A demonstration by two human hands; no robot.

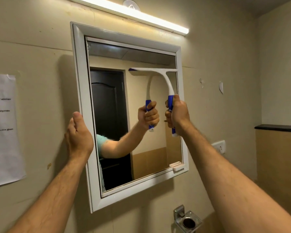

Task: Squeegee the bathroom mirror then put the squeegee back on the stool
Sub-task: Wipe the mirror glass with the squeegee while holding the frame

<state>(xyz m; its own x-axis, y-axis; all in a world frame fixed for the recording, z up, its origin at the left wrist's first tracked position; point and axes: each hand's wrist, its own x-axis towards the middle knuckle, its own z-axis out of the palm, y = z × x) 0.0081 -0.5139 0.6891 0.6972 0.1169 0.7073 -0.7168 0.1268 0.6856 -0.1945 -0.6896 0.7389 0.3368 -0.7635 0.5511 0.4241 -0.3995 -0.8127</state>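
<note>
A white-framed bathroom mirror (141, 157) hangs on the beige wall. My right hand (178, 113) is shut on the blue grip of a white squeegee (165, 76), whose blade lies flat across the upper right part of the glass. The mirror doubles the squeegee and the hand. My left hand (78, 133) grips the left side of the mirror's frame, thumb up, fingers hidden behind the edge. The stool is out of view.
A lit tube light (133, 15) runs above the mirror. A paper sheet (3, 128) is stuck to the wall at left. Below the mirror sits a metal holder (188, 221). A wall socket (219, 146) and a dark ledge (277, 127) are at right.
</note>
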